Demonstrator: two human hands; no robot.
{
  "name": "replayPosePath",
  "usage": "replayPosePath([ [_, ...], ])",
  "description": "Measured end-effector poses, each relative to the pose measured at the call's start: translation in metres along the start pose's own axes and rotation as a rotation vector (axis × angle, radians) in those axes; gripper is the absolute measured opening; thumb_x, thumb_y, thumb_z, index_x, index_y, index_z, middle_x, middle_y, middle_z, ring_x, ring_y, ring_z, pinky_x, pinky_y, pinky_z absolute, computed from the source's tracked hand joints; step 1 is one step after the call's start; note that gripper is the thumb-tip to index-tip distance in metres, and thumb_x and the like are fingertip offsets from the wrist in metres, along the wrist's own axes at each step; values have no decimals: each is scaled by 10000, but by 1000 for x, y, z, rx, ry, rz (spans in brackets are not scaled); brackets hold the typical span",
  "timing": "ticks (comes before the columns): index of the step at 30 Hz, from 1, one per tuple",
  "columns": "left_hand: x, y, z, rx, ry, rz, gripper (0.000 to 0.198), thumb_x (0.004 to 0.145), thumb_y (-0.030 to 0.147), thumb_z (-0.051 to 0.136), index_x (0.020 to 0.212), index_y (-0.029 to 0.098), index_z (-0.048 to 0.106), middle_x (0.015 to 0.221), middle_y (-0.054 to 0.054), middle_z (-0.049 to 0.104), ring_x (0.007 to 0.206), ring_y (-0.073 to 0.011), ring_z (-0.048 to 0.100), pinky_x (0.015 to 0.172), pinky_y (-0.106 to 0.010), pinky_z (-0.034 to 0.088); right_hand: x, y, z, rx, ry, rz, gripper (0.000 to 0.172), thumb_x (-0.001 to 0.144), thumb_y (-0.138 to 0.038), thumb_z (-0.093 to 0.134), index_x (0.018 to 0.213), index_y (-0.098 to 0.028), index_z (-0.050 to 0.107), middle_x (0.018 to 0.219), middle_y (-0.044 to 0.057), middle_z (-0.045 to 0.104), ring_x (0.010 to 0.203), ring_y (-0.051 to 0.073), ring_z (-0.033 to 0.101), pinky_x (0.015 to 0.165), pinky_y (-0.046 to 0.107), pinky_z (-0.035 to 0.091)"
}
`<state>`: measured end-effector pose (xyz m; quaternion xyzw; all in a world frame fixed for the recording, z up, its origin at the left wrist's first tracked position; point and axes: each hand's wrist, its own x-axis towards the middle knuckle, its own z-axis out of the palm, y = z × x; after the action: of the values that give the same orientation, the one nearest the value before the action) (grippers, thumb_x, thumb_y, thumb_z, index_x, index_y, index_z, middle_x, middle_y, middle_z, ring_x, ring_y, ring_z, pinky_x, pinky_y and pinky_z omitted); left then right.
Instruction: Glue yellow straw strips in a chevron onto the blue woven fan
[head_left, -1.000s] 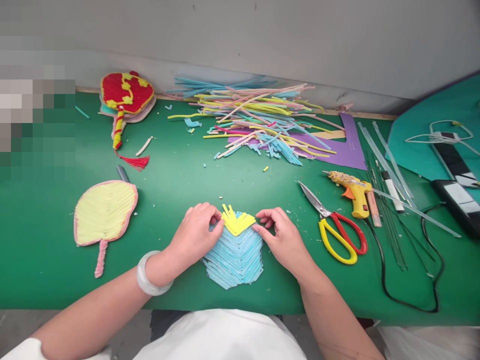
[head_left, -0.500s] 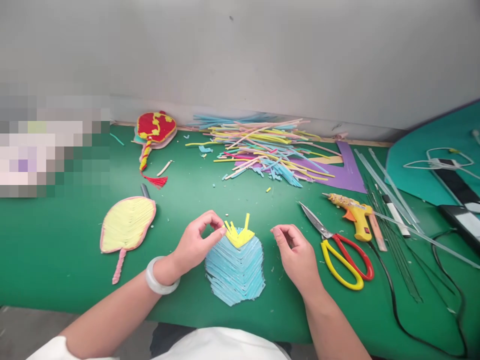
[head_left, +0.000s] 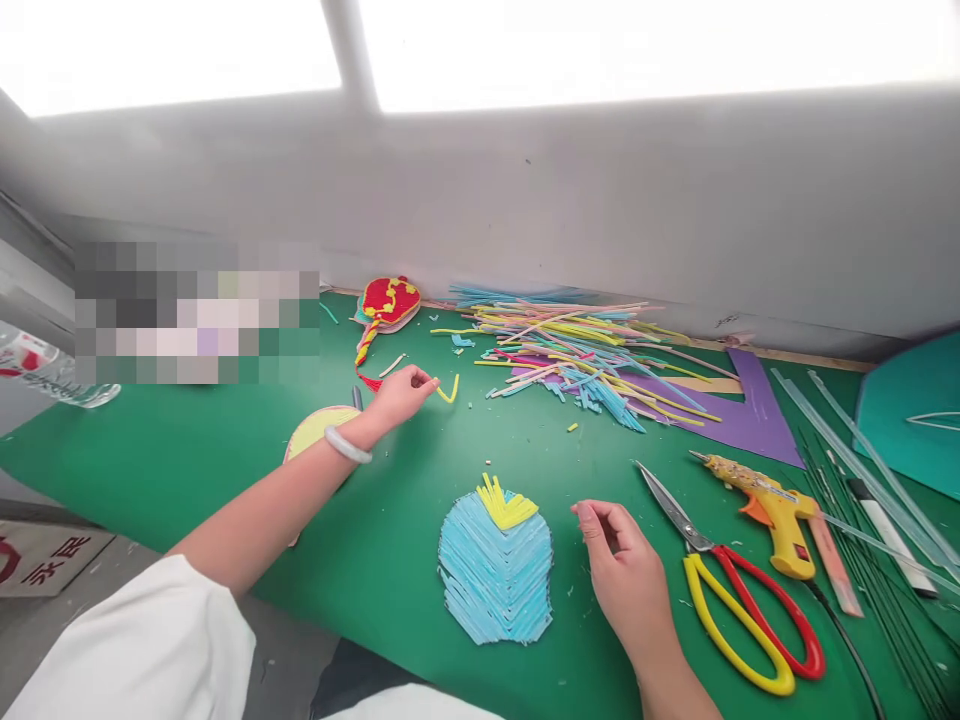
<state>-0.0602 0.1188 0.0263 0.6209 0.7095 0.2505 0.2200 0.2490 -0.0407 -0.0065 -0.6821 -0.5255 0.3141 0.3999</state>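
My left hand (head_left: 403, 393) is stretched out over the green table (head_left: 187, 450), pinching one end of a bent yellow strip (head_left: 450, 390). A white bangle is on that wrist. My right hand (head_left: 624, 570) rests on the table with fingers loosely curled and nothing visible in them, just right of a blue chevron-patterned fan piece (head_left: 496, 575) with a yellow tip (head_left: 505, 505). The left forearm partly hides a yellow fan with a pink rim (head_left: 319, 428).
A pile of coloured strips (head_left: 577, 345) lies at the back, with purple paper (head_left: 750, 420) beside it. Scissors with red and yellow handles (head_left: 739, 610) and a yellow glue gun (head_left: 772, 505) lie at right. A red and yellow fan (head_left: 388, 305) and a bottle (head_left: 45, 370) are at left.
The head has lifted, showing more wall. My left hand left the blue piece and reached far forward-left to a yellow strip. My right hand drew back from the piece.
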Motion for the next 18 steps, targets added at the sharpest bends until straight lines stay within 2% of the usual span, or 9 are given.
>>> replayPosePath([
  [1, 13, -1, 1, 44, -5, 13, 270, 945, 374, 601, 1099, 154, 626, 1091, -69, 655, 937, -185, 645, 830, -387, 554, 0, -1, 0, 4, 3, -6, 480, 847, -678, 495, 818, -230, 666, 886, 87, 715, 675, 211, 624, 566, 307, 488],
  [3, 41, 2, 5, 116, 2, 56, 327, 951, 363, 595, 1214, 169, 590, 1219, -92, 614, 1030, -213, 632, 876, -424, 553, 1, -2, 1, 9, 7, -4, 486, 845, -683, 495, 813, -229, 665, 879, 87, 713, 677, 211, 624, 568, 306, 493],
  [6, 81, 20, 17, 187, 34, 150, 326, 957, 362, 586, 1228, 181, 587, 1254, -96, 601, 1057, -219, 623, 896, -432, 547, 2, -2, 2, 11, 9, 14, 495, 843, -689, 489, 817, -227, 665, 884, 83, 708, 697, 212, 626, 588, 306, 502],
  [9, 114, 51, 41, 225, 73, 259, 342, 953, 360, 593, 1241, 175, 578, 1256, -98, 598, 1063, -223, 623, 896, -439, 547, 3, -2, 3, 10, 11, 23, 498, 846, -689, 482, 823, -227, 667, 885, 76, 701, 700, 207, 622, 606, 308, 506],
  [14, 143, 106, 96, 261, 125, 399, 347, 951, 360, 596, 1243, 173, 577, 1258, -99, 597, 1067, -225, 622, 897, -442, 547, 5, -2, 2, 21, 35, 19, 485, 853, -679, 495, 808, -228, 669, 803, 60, 688, 646, 198, 600, 579, 303, 495],
  [16, 149, 119, 111, 274, 158, 405, 342, 953, 359, 593, 1241, 175, 579, 1262, -101, 595, 1069, -224, 620, 902, -440, 545, 6, -3, 2, 37, 47, 13, 478, 856, -673, 502, 800, -228, 668, 779, 57, 687, 627, 195, 587, 564, 299, 490],
  [18, 154, 125, 118, 290, 192, 389, 341, 953, 359, 593, 1241, 175, 580, 1266, -103, 593, 1073, -225, 619, 905, -440, 543, 5, -4, 2, 54, 54, 8, 472, 860, -667, 505, 794, -228, 665, 776, 58, 687, 622, 193, 583, 554, 293, 488],
])
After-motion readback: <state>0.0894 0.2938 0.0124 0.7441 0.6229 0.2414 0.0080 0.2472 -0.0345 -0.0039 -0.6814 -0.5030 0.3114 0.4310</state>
